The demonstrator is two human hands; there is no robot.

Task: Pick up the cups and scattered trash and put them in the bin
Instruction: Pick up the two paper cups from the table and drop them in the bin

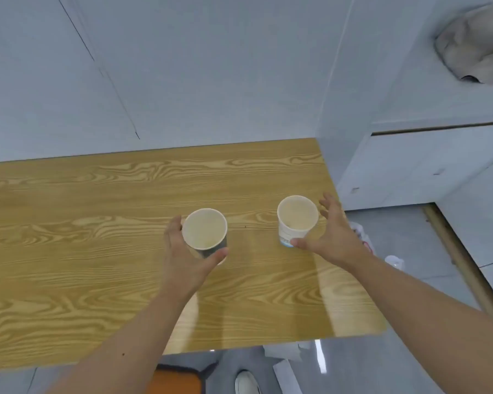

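Two empty paper cups stand upright on the wooden table (69, 251). The left cup (205, 229) has a dark outer wall; my left hand (182, 260) wraps around it, thumb on the near side and fingers on the left side. The right cup (296, 218) is white with blue print. My right hand (335, 237) is spread open around it, thumb touching its lower near side and fingers apart from the rim on the far right. No bin is clearly in view.
A white plastic bag with red print (362, 237) and a small white object (394, 262) lie on the grey floor right of the table. White cabinets (424, 166) stand at the right. An orange seat (174, 381) and a shoe (246, 382) are below the table's near edge.
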